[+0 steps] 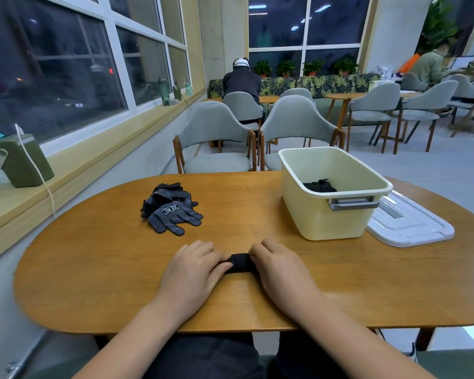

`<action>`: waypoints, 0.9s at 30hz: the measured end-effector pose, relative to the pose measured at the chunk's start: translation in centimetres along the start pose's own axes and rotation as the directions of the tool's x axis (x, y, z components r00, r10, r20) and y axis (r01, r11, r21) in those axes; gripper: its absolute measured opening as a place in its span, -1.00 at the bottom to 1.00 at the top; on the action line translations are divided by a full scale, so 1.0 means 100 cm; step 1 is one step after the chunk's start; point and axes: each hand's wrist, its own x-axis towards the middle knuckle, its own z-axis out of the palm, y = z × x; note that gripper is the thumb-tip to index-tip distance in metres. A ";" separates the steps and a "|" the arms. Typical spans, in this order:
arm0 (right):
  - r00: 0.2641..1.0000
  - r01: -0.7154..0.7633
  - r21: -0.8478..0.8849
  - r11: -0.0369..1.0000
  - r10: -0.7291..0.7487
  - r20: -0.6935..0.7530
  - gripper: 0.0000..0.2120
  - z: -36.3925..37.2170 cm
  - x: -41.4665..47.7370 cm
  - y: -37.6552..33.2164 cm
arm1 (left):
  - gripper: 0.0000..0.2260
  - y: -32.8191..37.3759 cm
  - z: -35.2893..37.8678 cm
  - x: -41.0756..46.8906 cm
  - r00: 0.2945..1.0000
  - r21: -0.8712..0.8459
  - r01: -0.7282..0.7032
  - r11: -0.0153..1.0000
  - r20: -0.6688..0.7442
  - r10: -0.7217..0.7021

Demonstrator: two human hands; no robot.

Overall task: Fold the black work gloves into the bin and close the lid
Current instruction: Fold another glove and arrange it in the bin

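Observation:
A rolled-up black glove [240, 263] lies on the wooden table [107, 269] near its front edge. My left hand [195, 265] grips its left end and my right hand [275, 265] grips its right end, fingers curled over it. A loose pile of black dotted work gloves [171, 210] sits further back on the left. The cream bin [329, 192] stands open at the right, with a folded black glove [319, 186] lying inside. Its white lid [409, 221] lies flat on the table to the right of the bin.
Two grey chairs [216, 138] stand behind the table. A green case [21, 160] with a white cord sits on the window ledge at left. Other tables, chairs and seated people fill the room behind.

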 end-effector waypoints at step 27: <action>0.973 0.027 0.148 0.989 -0.060 0.221 -0.74 -0.016 0.025 0.010 | -0.59 -0.012 -0.001 0.023 0.988 -0.083 0.067 0.994 0.142 -0.055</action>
